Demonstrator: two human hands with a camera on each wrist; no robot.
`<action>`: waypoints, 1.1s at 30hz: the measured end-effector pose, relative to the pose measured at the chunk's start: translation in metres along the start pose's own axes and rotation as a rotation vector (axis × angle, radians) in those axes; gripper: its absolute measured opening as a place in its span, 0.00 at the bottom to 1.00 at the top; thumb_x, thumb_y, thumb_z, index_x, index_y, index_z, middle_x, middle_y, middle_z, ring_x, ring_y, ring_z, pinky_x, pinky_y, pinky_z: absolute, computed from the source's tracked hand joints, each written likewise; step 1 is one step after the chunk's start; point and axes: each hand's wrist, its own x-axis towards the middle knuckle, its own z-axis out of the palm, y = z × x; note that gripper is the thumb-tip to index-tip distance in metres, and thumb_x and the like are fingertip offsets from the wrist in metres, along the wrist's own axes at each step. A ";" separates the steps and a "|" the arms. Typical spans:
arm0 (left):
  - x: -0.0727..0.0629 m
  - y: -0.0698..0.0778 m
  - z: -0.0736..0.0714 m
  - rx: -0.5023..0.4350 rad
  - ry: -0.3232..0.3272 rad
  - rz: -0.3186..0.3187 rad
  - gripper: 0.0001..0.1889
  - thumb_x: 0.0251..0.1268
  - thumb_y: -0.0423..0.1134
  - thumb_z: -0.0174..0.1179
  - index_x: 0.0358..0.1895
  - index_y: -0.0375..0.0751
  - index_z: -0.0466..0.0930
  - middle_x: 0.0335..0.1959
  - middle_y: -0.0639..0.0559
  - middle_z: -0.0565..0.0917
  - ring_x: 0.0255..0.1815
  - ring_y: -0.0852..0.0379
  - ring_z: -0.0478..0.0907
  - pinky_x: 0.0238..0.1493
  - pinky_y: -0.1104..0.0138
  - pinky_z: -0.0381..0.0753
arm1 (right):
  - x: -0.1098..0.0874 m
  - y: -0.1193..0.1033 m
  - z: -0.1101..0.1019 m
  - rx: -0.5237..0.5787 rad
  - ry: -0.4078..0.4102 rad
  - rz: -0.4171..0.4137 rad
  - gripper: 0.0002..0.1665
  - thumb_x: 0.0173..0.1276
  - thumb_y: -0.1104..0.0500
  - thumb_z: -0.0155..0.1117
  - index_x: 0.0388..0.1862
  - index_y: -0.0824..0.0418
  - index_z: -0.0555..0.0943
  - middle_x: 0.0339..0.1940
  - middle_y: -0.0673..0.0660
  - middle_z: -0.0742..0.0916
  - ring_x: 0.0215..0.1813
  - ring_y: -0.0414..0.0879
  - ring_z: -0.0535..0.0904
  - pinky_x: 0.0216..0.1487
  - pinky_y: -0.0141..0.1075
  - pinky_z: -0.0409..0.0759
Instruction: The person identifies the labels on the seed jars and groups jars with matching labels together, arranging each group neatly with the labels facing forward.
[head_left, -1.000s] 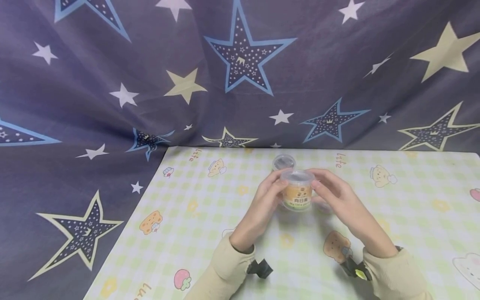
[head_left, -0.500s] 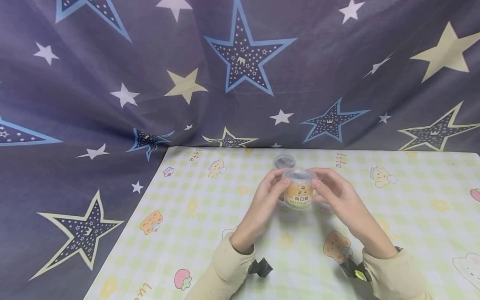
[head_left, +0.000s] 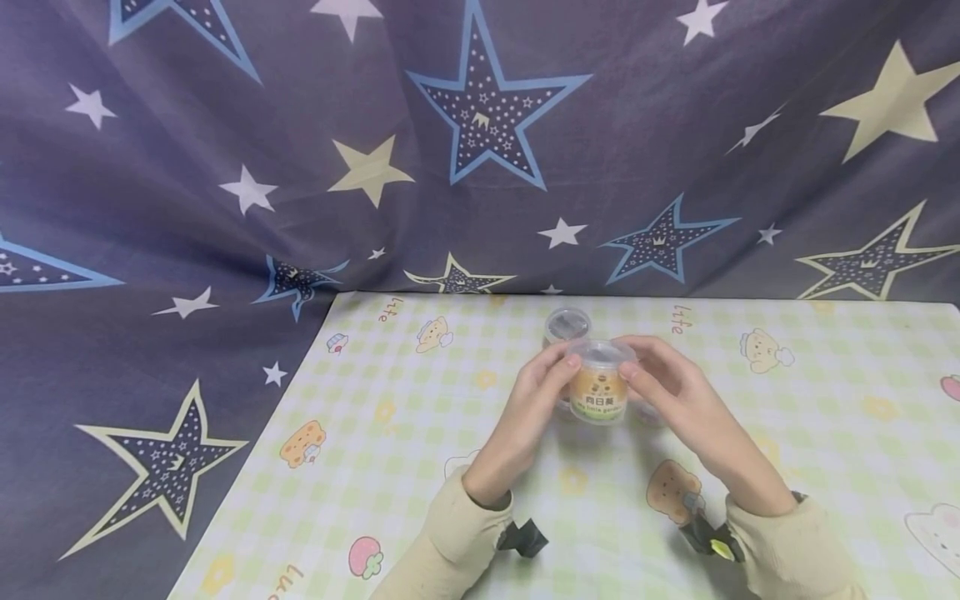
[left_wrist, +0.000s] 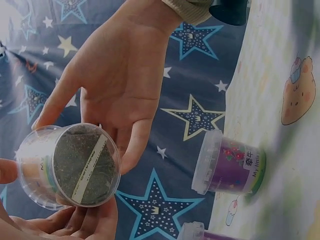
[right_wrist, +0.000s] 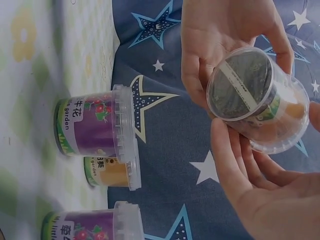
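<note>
Between both hands is a clear plastic tub (head_left: 598, 390) with a lid and an orange label reading "My little garden". It is held above the table, and dark soil shows through its base (left_wrist: 82, 167) in the left wrist view. My left hand (head_left: 531, 398) grips its left side, thumb near the lid's rim. The right hand (head_left: 672, 390) holds the opposite side in the same way, its far fingers partly hidden behind the tub. Below and beyond stand two purple-labelled tubs, one nearer (right_wrist: 95, 124) and another (right_wrist: 85, 225), in the right wrist view.
A lidded tub (head_left: 567, 323) stands farther back on the checked tablecloth (head_left: 420, 400). One orange-labelled tub (right_wrist: 112, 171) shows behind the purple ones in the right wrist view. A dark star-patterned curtain (head_left: 637, 150) hangs along the table's back edge.
The held tub has tilted and turned slightly between the fingers, and the label's lower line now shows more fully. Both hands stay in nearly the same place.
</note>
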 end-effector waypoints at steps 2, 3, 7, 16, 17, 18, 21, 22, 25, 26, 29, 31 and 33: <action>0.000 0.000 0.000 -0.008 0.000 -0.007 0.24 0.75 0.47 0.50 0.68 0.38 0.71 0.63 0.43 0.77 0.61 0.54 0.74 0.64 0.61 0.75 | 0.000 0.000 -0.001 -0.001 -0.019 0.006 0.22 0.80 0.54 0.50 0.68 0.61 0.70 0.58 0.58 0.82 0.57 0.39 0.80 0.55 0.34 0.82; 0.000 -0.001 0.000 -0.012 -0.002 -0.008 0.24 0.75 0.46 0.50 0.68 0.38 0.71 0.64 0.44 0.77 0.62 0.54 0.74 0.64 0.60 0.75 | 0.001 0.000 -0.001 -0.004 -0.025 0.007 0.23 0.80 0.54 0.50 0.68 0.60 0.70 0.59 0.58 0.81 0.58 0.38 0.80 0.55 0.34 0.82; 0.001 -0.002 -0.001 -0.016 -0.011 -0.012 0.24 0.75 0.46 0.50 0.68 0.38 0.70 0.64 0.44 0.77 0.63 0.53 0.74 0.66 0.59 0.74 | 0.001 0.000 -0.003 -0.011 -0.036 0.018 0.23 0.80 0.53 0.51 0.69 0.59 0.70 0.61 0.59 0.80 0.59 0.37 0.79 0.57 0.33 0.80; 0.007 -0.006 -0.003 0.004 0.007 -0.032 0.24 0.74 0.47 0.54 0.69 0.45 0.72 0.65 0.50 0.78 0.65 0.54 0.74 0.71 0.56 0.68 | 0.000 0.001 -0.006 -0.022 -0.030 0.030 0.25 0.79 0.52 0.53 0.71 0.55 0.70 0.64 0.56 0.80 0.61 0.37 0.78 0.57 0.28 0.77; 0.008 -0.006 -0.003 0.007 0.014 -0.035 0.24 0.73 0.47 0.55 0.69 0.46 0.72 0.64 0.51 0.79 0.64 0.54 0.74 0.71 0.56 0.68 | 0.001 0.001 -0.007 -0.017 -0.031 0.028 0.25 0.79 0.52 0.53 0.71 0.55 0.70 0.64 0.57 0.80 0.60 0.38 0.78 0.57 0.30 0.78; 0.009 -0.006 -0.004 0.009 0.017 -0.037 0.24 0.73 0.47 0.56 0.68 0.47 0.73 0.64 0.52 0.79 0.64 0.55 0.75 0.71 0.57 0.68 | 0.001 0.001 -0.008 -0.013 -0.032 0.025 0.25 0.79 0.52 0.53 0.71 0.55 0.69 0.63 0.57 0.80 0.60 0.38 0.78 0.57 0.31 0.79; 0.012 -0.004 -0.004 0.012 0.016 -0.046 0.23 0.72 0.47 0.58 0.67 0.48 0.74 0.62 0.53 0.80 0.64 0.55 0.75 0.71 0.57 0.69 | 0.002 0.002 -0.011 -0.007 -0.028 0.013 0.25 0.79 0.53 0.53 0.72 0.55 0.69 0.63 0.56 0.79 0.60 0.39 0.79 0.57 0.35 0.81; 0.013 -0.003 -0.004 0.012 0.017 -0.049 0.23 0.71 0.47 0.58 0.67 0.48 0.74 0.62 0.53 0.80 0.64 0.56 0.75 0.71 0.57 0.69 | 0.003 0.002 -0.012 -0.007 -0.026 0.008 0.26 0.79 0.53 0.53 0.72 0.56 0.69 0.64 0.56 0.79 0.60 0.38 0.78 0.57 0.35 0.81; 0.016 -0.001 -0.005 0.015 0.010 -0.046 0.24 0.71 0.47 0.59 0.67 0.46 0.74 0.63 0.52 0.80 0.66 0.56 0.74 0.72 0.58 0.68 | 0.007 0.002 -0.015 -0.012 -0.017 -0.004 0.27 0.78 0.54 0.55 0.72 0.57 0.68 0.65 0.55 0.77 0.61 0.37 0.76 0.56 0.32 0.81; 0.017 0.000 -0.005 0.018 0.006 -0.042 0.24 0.71 0.46 0.59 0.67 0.46 0.74 0.64 0.51 0.80 0.66 0.56 0.74 0.72 0.58 0.68 | 0.008 0.002 -0.016 -0.014 -0.014 -0.006 0.27 0.77 0.54 0.56 0.72 0.58 0.68 0.66 0.55 0.77 0.61 0.37 0.76 0.56 0.30 0.80; 0.020 0.002 -0.005 0.024 -0.008 -0.025 0.23 0.71 0.45 0.58 0.67 0.45 0.73 0.63 0.50 0.80 0.66 0.55 0.75 0.71 0.57 0.69 | 0.011 0.002 -0.019 -0.026 -0.010 -0.007 0.27 0.77 0.55 0.57 0.72 0.58 0.68 0.65 0.55 0.77 0.62 0.37 0.75 0.57 0.26 0.78; 0.022 0.002 -0.004 0.028 -0.014 -0.024 0.23 0.71 0.45 0.58 0.66 0.45 0.74 0.63 0.49 0.80 0.65 0.55 0.76 0.71 0.57 0.70 | 0.011 0.001 -0.022 -0.041 -0.012 0.001 0.28 0.77 0.54 0.57 0.73 0.56 0.68 0.65 0.54 0.77 0.62 0.37 0.75 0.57 0.25 0.77; 0.025 0.001 -0.001 0.034 -0.029 -0.036 0.23 0.71 0.46 0.59 0.67 0.46 0.74 0.63 0.50 0.80 0.64 0.56 0.76 0.70 0.58 0.71 | 0.009 0.001 -0.026 -0.067 -0.011 0.014 0.29 0.77 0.53 0.56 0.74 0.55 0.67 0.66 0.54 0.76 0.62 0.36 0.74 0.57 0.24 0.76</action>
